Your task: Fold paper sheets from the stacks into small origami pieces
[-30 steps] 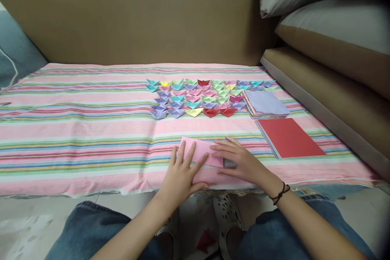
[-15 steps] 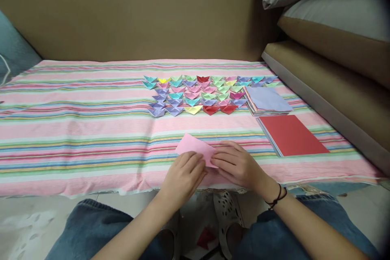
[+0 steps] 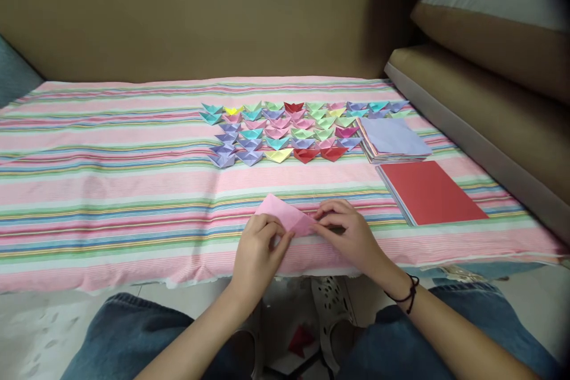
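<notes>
A folded pink paper (image 3: 285, 214) lies near the front edge of a striped cloth (image 3: 111, 190). My left hand (image 3: 258, 252) pinches its near left edge with curled fingers. My right hand (image 3: 351, 234), with dark bands at the wrist, grips the paper's right end with fingers bent over it. Farther back, several small folded paper boats (image 3: 285, 130) in mixed colours lie in rows.
Two stacks of square paper sit at the right: a lilac-topped stack (image 3: 394, 139) and a red-topped stack (image 3: 430, 190). Brown cushions (image 3: 481, 107) rise at the right and behind. My jeans-clad knees (image 3: 129, 338) and a sandal (image 3: 332, 314) show below the cloth's edge.
Both hands went from lying flat on the pink paper to curling and pinching its ends; the paper now lies slightly turned and lifted. The view tilted down a little.
</notes>
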`<state>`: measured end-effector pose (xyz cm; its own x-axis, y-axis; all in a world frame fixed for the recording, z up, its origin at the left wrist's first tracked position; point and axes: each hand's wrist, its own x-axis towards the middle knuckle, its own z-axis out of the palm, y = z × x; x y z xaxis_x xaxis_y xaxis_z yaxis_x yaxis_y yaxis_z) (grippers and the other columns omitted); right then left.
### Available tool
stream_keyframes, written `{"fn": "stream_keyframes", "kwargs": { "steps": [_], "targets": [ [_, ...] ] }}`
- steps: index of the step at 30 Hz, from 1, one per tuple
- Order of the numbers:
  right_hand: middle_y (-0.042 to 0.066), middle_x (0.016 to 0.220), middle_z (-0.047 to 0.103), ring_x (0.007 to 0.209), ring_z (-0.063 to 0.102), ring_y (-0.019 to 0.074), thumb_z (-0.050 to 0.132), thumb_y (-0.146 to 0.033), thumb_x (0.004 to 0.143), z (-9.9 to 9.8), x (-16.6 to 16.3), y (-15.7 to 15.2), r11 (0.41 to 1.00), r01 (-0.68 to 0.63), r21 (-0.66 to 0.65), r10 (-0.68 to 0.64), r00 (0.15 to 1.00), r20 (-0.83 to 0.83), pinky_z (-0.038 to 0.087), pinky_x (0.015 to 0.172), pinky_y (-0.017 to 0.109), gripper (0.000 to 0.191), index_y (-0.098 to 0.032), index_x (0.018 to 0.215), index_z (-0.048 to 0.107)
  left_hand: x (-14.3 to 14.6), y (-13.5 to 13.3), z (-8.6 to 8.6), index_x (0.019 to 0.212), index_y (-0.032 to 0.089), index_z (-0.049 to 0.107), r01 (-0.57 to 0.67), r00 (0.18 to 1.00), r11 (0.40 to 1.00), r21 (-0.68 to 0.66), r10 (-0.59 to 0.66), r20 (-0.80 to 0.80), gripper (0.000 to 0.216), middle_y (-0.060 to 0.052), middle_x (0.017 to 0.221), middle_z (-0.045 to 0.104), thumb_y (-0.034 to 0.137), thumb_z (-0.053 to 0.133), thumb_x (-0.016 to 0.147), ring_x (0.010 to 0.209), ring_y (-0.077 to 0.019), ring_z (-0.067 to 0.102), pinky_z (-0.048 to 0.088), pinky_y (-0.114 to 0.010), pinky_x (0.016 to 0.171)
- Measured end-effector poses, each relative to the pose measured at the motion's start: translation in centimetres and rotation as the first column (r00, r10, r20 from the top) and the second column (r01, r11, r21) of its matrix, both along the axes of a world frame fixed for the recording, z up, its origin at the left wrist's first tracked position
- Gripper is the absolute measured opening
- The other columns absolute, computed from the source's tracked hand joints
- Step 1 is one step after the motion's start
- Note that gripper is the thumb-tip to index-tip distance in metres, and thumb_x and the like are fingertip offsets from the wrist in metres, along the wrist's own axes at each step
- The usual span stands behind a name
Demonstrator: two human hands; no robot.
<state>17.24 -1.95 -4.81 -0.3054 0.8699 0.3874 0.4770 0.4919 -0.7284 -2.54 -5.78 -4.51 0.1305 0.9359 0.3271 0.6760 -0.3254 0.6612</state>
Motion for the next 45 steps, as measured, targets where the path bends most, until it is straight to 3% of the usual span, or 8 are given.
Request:
{"fn": "stream_keyframes", "kwargs": {
  "steps": [9,12,16,21,26,36,41,45],
  "targets": [
    [0.003,0.076,0.061,0.086,0.055,0.0233,0.073,-0.02,0.072,0.0,-0.7,0.2,0.991,0.132,-0.035,-0.131,0.991,0.034,0.045,0.077,0.038,0.019,-0.021,0.062,0.056,0.4,0.2,0.2,0.07,0.018,0.052,-0.025,0.999,0.999,-0.046,0.023,-0.042,0.016,-0.002,0.081,0.055,0.021,0.058,0.084,0.079,-0.0175,0.05,0.04,-0.032,0.07],
    [0.003,0.076,0.061,0.083,0.055,0.0239,0.072,-0.02,0.072,0.2,-0.7,0.2,0.99,0.137,-0.037,-0.135,0.99,0.033,0.045,0.073,0.038,0.018,-0.021,0.066,0.055,0.3,0.2,0.2,0.082,0.018,0.057,-0.018,0.998,0.999,-0.036,0.016,-0.061,0.002,-0.003,0.086,0.056,0.02,0.058,0.084,0.081,-0.0183,0.05,0.041,-0.033,0.071],
    [0.004,0.081,0.062,0.085,0.055,0.0247,0.07,-0.022,0.075,0.4,-0.6,0.1,0.991,0.132,-0.024,-0.131,0.991,0.036,0.045,0.073,0.039,0.012,-0.022,0.078,0.058,0.1,0.6,0.0,0.111,0.024,0.062,0.052,0.989,0.999,0.008,-0.051,-0.141,0.027,-0.006,0.098,0.055,0.016,0.055,0.085,0.086,-0.0202,0.05,0.042,-0.035,0.074],
    [0.004,0.083,0.063,0.09,0.053,0.0244,0.07,-0.019,0.075,0.4,-1.1,0.0,0.995,0.094,0.021,-0.095,0.99,0.108,0.042,0.081,0.041,0.008,-0.024,0.078,0.065,-0.3,1.8,0.5,0.114,0.027,0.065,0.137,0.96,0.986,-0.092,-0.155,-0.231,0.037,-0.006,0.092,0.052,0.012,0.06,0.081,0.085,-0.0208,0.05,0.043,-0.034,0.072],
    [0.004,0.081,0.062,0.087,0.05,0.0265,0.08,-0.027,0.063,0.4,-2.3,-0.1,0.986,0.164,0.029,-0.166,0.967,0.191,0.041,0.077,0.042,0.024,-0.023,0.076,0.06,-0.6,2.8,1.9,0.12,0.028,0.061,0.147,0.933,0.954,-0.262,-0.221,-0.282,0.041,-0.003,0.086,0.048,0.021,0.066,0.079,0.078,-0.0173,0.052,0.044,-0.028,0.065],
    [0.003,0.083,0.063,0.086,0.053,0.0262,0.074,-0.025,0.069,0.5,1.0,1.0,0.988,0.157,-0.005,-0.148,0.945,0.293,0.04,0.077,0.04,0.022,-0.022,0.077,0.054,-1.0,3.2,1.9,0.122,0.034,0.058,0.168,0.901,0.953,-0.253,-0.252,-0.352,0.048,0.0,0.086,0.046,0.021,0.068,0.077,0.075,-0.0145,0.052,0.041,-0.024,0.06],
    [0.004,0.092,0.066,0.095,0.055,0.0258,0.064,-0.017,0.076,1.0,3.1,1.4,0.994,0.049,-0.096,-0.029,0.979,0.2,0.044,0.081,0.041,0.01,-0.023,0.084,0.061,-1.2,3.0,1.6,0.127,0.031,0.054,0.193,0.913,0.959,-0.206,-0.253,-0.32,0.05,-0.001,0.088,0.049,0.022,0.065,0.079,0.078,-0.0164,0.054,0.044,-0.026,0.064],
    [0.005,0.101,0.066,0.1,0.06,0.0221,0.053,-0.019,0.085,1.9,3.7,1.4,0.977,-0.029,-0.213,0.035,0.999,0.025,0.047,0.085,0.038,0.017,-0.024,0.096,0.065,-1.1,2.5,1.6,0.126,0.024,0.051,0.154,0.945,0.972,-0.179,-0.198,-0.261,0.049,-0.004,0.098,0.057,0.023,0.065,0.079,0.088,-0.0205,0.056,0.047,-0.031,0.07]
  ]
}}
